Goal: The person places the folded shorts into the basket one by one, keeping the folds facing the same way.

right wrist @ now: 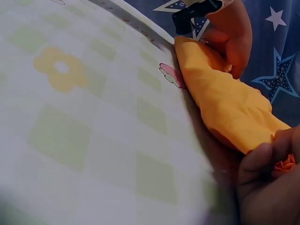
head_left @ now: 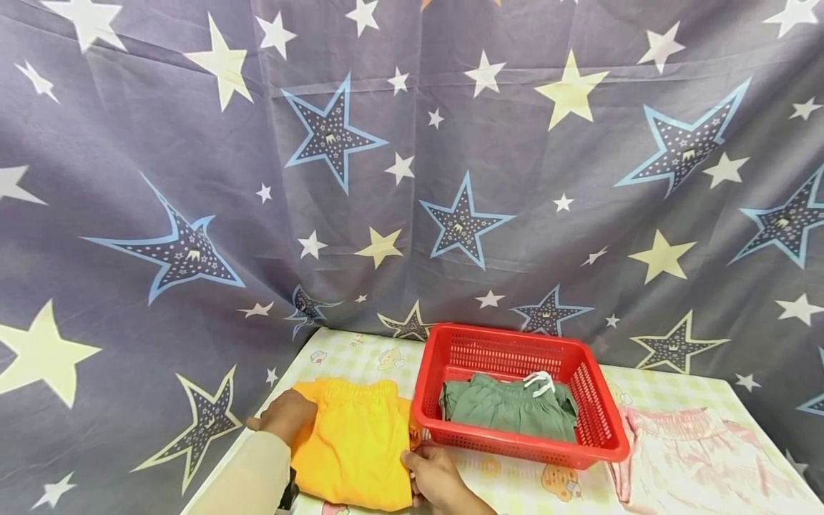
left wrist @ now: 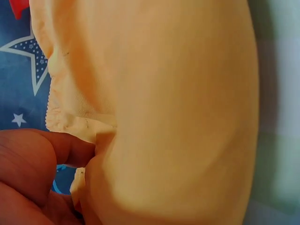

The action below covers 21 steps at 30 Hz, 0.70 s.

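Observation:
Yellow shorts [head_left: 360, 436] with a gathered elastic waistband lie on the table, waistband toward the back wall. At their left edge my left hand [head_left: 287, 415] pinches the cloth; in the left wrist view its thumb and finger [left wrist: 70, 147] close on a fold near the waistband. My right hand [head_left: 438, 476] pinches the lower right edge, thumb on top. Seen from the right wrist, the shorts [right wrist: 229, 103] stretch between both hands, with a bunched orange bit of cloth [right wrist: 286, 163] beside the right fingers.
A red plastic basket [head_left: 515, 440] stands right of the yellow shorts, with folded green shorts [head_left: 508, 408] with a white drawstring inside. Pale pink satin shorts [head_left: 695, 458] lie at the far right. A star-patterned curtain [head_left: 412, 200] hangs behind the checked tablecloth [head_left: 360, 350].

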Motion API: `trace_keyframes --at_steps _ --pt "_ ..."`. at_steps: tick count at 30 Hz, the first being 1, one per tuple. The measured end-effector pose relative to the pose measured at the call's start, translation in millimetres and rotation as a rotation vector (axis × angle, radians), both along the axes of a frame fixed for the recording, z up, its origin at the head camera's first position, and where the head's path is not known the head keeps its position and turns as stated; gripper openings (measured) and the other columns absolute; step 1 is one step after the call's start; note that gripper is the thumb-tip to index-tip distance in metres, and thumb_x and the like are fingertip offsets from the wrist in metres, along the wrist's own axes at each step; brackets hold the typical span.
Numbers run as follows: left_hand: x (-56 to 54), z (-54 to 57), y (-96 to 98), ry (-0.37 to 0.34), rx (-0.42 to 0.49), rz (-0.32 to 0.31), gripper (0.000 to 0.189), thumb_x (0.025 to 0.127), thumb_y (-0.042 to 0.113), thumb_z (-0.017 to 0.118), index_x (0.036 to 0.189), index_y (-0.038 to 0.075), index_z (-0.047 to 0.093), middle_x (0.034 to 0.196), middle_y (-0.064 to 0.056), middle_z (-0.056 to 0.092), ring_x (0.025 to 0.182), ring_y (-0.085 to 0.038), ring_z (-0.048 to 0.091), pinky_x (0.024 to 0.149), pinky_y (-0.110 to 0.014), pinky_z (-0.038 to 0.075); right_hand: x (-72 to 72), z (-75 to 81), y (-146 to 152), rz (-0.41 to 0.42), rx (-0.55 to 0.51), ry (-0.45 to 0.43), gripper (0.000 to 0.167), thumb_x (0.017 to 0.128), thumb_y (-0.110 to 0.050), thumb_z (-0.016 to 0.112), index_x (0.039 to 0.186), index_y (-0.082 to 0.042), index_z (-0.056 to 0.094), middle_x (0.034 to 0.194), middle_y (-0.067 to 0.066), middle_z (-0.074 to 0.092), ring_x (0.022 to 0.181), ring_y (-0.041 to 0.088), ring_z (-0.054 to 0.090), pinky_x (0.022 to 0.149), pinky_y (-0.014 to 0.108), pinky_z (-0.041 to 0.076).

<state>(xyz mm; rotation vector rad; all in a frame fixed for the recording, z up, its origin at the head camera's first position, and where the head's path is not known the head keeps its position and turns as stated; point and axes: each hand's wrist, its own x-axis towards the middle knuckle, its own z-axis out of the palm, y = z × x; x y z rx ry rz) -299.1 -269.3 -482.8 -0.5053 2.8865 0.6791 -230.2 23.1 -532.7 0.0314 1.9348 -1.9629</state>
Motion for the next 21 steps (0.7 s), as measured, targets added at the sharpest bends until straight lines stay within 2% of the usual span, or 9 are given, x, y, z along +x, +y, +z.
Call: trace_keyframes --at_steps 3,6,7,9,12,14,16,17,21 --pt "1.7 2.5 2.8 -0.002 0.028 0.022 0.029 0.087 0.027 0.053 0.08 0.002 0.067 0.086 -0.014 0.063 0.082 -0.033 0.055 0.089 -0.068 0.033 -0.7 -1.2 1 0.024 0.021 -0.023 0.018 0.104 -0.018 0.058 0.102 -0.002 0.065 0.068 0.0 0.056 0.049 0.006 0.042 0.042 0.017 0.039" --pt "-3.7 -5.0 -3.2 0.003 0.01 -0.002 0.033 0.087 0.032 0.055 0.081 0.002 0.067 0.088 -0.013 0.064 0.082 -0.031 0.056 0.085 -0.062 0.039 -1.3 -1.8 2 0.019 0.052 -0.037 0.019 0.104 -0.022 0.06 0.098 -0.005 0.065 0.065 -0.002 0.053 0.047 0.005 0.039 0.042 0.017 0.04" --pt "-8.9 -12.8 -8.9 0.007 0.002 -0.026 0.036 0.087 0.037 0.056 0.08 0.003 0.067 0.087 -0.012 0.063 0.082 -0.029 0.055 0.083 -0.058 0.041 -1.3 -1.9 2 0.009 0.061 -0.035 0.02 0.103 -0.024 0.062 0.096 -0.006 0.066 0.064 -0.002 0.052 0.047 0.005 0.04 0.042 0.017 0.04" --pt "-25.8 -38.0 -25.4 0.018 -0.037 -0.08 0.046 0.085 0.052 0.058 0.078 0.007 0.065 0.083 -0.007 0.061 0.076 -0.025 0.053 0.074 -0.048 0.041 -0.9 -1.8 2 -0.018 0.076 -0.027 0.021 0.102 -0.026 0.064 0.093 -0.007 0.067 0.059 -0.004 0.048 0.045 0.004 0.038 0.041 0.017 0.04" --pt "-57.0 -85.2 -56.5 0.034 -0.099 -0.166 0.066 0.073 0.078 0.061 0.074 0.012 0.063 0.076 -0.002 0.057 0.068 -0.02 0.049 0.06 -0.038 0.035 0.4 -2.1 2 -0.059 0.085 0.003 0.019 0.1 -0.021 0.067 0.086 -0.008 0.067 0.053 -0.006 0.041 0.043 0.004 0.036 0.04 0.019 0.038" --pt "-71.0 -105.5 -69.4 0.023 -0.128 -0.177 0.072 0.065 0.086 0.062 0.07 0.014 0.061 0.073 -0.001 0.056 0.063 -0.019 0.048 0.057 -0.036 0.033 1.6 -2.0 2 -0.065 0.094 0.027 0.017 0.098 -0.016 0.068 0.083 -0.008 0.067 0.051 -0.007 0.041 0.043 0.005 0.036 0.039 0.019 0.036" --pt "-72.3 -105.1 -71.2 -0.015 -0.125 -0.163 0.072 0.066 0.085 0.064 0.067 0.013 0.06 0.074 -0.002 0.056 0.063 -0.02 0.049 0.054 -0.034 0.034 3.0 -1.4 2 -0.053 0.107 0.045 0.016 0.097 -0.011 0.068 0.081 -0.007 0.066 0.053 -0.006 0.044 0.043 0.005 0.037 0.04 0.02 0.034" --pt "-67.2 -98.0 -67.9 -0.025 -0.124 -0.15 0.068 0.07 0.08 0.064 0.066 0.012 0.06 0.075 -0.004 0.057 0.063 -0.022 0.05 0.054 -0.034 0.035 3.7 -0.8 3 -0.038 0.117 0.046 0.015 0.096 -0.01 0.068 0.081 -0.007 0.066 0.054 -0.006 0.045 0.044 0.005 0.036 0.04 0.02 0.033" --pt "-36.0 -46.2 -38.2 -0.069 -0.097 -0.078 0.046 0.083 0.048 0.063 0.061 0.008 0.061 0.077 -0.008 0.058 0.07 -0.027 0.054 0.057 -0.035 0.042 7.8 1.2 3 0.047 0.14 0.032 0.015 0.094 -0.008 0.069 0.079 -0.006 0.068 0.052 -0.008 0.044 0.043 0.003 0.034 0.04 0.018 0.03"
